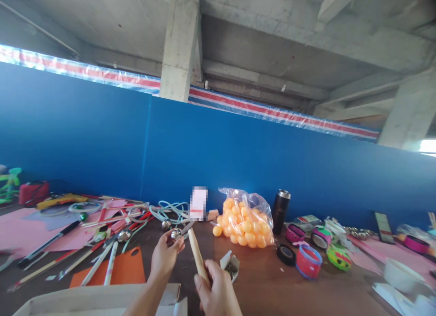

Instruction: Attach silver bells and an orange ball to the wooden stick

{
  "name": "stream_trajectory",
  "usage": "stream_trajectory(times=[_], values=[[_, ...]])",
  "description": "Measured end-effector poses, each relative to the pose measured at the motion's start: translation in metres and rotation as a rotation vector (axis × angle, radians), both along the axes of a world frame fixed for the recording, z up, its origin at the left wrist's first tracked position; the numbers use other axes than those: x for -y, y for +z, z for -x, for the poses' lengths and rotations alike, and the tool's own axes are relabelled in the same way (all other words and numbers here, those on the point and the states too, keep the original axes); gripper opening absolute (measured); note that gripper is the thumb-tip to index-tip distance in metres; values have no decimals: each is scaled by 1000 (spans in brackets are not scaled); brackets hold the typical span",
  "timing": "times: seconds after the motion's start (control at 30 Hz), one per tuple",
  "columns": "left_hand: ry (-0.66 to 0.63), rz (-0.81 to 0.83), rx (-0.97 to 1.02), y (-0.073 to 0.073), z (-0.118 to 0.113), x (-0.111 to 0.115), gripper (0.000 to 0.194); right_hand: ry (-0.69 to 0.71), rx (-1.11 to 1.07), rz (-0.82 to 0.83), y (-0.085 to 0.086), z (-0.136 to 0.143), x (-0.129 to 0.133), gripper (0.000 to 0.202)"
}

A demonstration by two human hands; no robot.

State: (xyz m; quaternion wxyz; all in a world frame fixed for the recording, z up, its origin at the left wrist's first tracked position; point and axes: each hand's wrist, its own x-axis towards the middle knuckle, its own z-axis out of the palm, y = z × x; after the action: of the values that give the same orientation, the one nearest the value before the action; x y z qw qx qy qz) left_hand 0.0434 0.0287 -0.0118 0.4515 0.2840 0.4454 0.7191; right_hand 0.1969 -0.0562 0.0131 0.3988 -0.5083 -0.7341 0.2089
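My left hand (164, 258) closes its fingertips on a shiny metal ball (176, 234), held above the brown table. My right hand (220, 291) is wrapped round a light wooden stick (197, 254), which slants up and away; its upper end is close to the ball, and I cannot tell if they touch. Just behind lies a flat grey strip (188, 227). A second metal ball (166, 225) rests beyond my left hand. Beside my right hand stands a small open white box (230, 265) with small metallic pieces inside.
A clear bag of orange balls (243, 225) and a black bottle (281, 211) stand before the blue partition (238, 157). Left are an orange sheet (131, 266), sticks and tubing. Black tape (285, 254) and a red-and-blue container (308, 260) lie right. A cardboard edge (102, 298) is in front.
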Motion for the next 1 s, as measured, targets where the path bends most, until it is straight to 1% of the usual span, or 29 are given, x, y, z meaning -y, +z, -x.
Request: stream_trajectory(times=[0.27,0.43,0.53,0.73,0.87,1.0], values=[[1,15,-3,-1,0,-1,32,-14,-32,31,-3,1,-1,16],[-16,-11,-1,-1,-1,0,33,7,-10,-6,2,0,2,12],[-26,-17,45,0,-1,1,32,7,-17,-24,1,1,1,11],[-52,-19,174,3,-1,3,21,-4,-8,-28,-4,2,-1,14],[-52,-2,242,5,0,4,13,-3,-36,-5,-2,2,1,17],[-62,-14,275,3,0,3,8,0,-30,8,1,2,3,21]])
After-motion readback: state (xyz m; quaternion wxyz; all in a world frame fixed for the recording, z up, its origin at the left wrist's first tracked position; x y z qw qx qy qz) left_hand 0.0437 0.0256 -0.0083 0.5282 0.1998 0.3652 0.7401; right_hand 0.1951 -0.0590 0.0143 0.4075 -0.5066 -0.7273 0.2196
